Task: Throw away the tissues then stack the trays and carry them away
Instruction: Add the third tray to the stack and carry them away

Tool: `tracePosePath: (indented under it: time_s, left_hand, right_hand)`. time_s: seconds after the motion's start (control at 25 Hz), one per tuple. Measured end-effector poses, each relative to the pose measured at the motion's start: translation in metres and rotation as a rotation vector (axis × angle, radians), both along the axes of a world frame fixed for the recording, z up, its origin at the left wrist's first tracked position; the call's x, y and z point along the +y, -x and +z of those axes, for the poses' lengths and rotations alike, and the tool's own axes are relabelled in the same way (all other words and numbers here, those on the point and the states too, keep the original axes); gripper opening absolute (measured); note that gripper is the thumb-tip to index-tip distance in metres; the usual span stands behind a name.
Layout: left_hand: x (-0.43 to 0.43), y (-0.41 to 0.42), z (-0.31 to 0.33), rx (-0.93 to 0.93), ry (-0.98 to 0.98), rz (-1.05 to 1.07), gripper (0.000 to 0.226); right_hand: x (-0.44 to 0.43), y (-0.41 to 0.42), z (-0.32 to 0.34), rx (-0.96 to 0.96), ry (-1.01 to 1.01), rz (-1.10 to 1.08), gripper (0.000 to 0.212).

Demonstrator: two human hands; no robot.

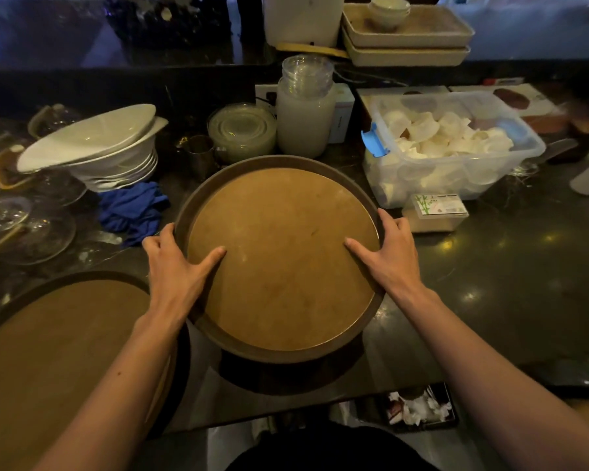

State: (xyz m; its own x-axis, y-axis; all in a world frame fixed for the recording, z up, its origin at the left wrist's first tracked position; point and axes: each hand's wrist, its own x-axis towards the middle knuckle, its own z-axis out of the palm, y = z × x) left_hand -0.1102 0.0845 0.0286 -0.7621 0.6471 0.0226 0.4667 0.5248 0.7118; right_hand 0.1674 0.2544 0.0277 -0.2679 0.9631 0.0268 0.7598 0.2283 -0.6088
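Observation:
A round brown tray (283,232) is in the middle of the dark counter, its near edge lifted above its shadow. My left hand (177,263) grips its left rim with the thumb lying on the tray's floor. My right hand (385,253) grips the right rim the same way. A second round tray (58,351) lies flat at the lower left, partly under my left forearm. Crumpled white tissues (419,411) sit in a dark bin below the counter's near edge.
White plates (96,147) are stacked left of the tray, with a blue cloth (133,212) beside them. Glass dishes (24,226) crowd the far left. A clear tub (453,144) of white cups stands right, a small box (436,212) before it. Jars and a metal cup (199,154) stand behind.

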Motion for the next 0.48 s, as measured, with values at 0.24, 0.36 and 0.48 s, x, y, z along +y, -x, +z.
tracePosePath:
  time_s: [0.24,0.36,0.48]
  left_hand:
    - [-0.035,-0.015,0.010,-0.013,-0.025,-0.010,0.097]
    - [-0.059,-0.032,0.015,0.002,-0.031,0.037,0.097]
    - [-0.089,-0.050,0.020,0.006,-0.044,0.127,0.095]
  right_hand:
    - [-0.034,-0.015,0.005,0.007,-0.029,-0.015,0.094]
    - [-0.045,-0.023,0.009,0.024,-0.038,0.028,0.094]
    - [-0.054,-0.024,0.014,0.052,-0.026,0.118,0.093]
